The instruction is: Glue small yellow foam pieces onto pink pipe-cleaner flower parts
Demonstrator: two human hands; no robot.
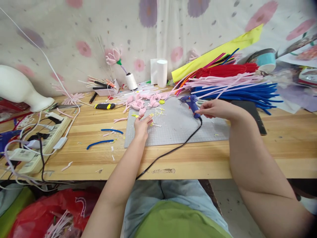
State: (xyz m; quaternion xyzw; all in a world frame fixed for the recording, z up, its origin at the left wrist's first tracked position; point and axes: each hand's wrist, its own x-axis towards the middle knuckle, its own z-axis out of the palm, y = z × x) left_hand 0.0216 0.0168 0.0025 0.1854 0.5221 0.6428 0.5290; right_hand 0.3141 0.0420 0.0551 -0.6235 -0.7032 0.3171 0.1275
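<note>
My left hand (142, 126) is over the left part of the grey cutting mat (173, 132), its fingers closed round something small and yellowish. Right beside its fingertips lie thin white and yellow bits (159, 113). Pink fuzzy petal pieces (138, 103) rest along the mat's back left edge. My right hand (208, 109) is at the handle of a blue glue gun (190, 101), fingers curled; whether they grip it is hard to tell. The gun's nozzle points left, and its black cord runs toward the table's front edge.
Blue, pink and red pipe cleaners (232, 89) are heaped at the back right. A power strip (46, 145) with tangled cables lies at the left. A yellow-black cutter (104, 106), a white roll (162, 73) and a thread spool (131, 81) stand or lie behind.
</note>
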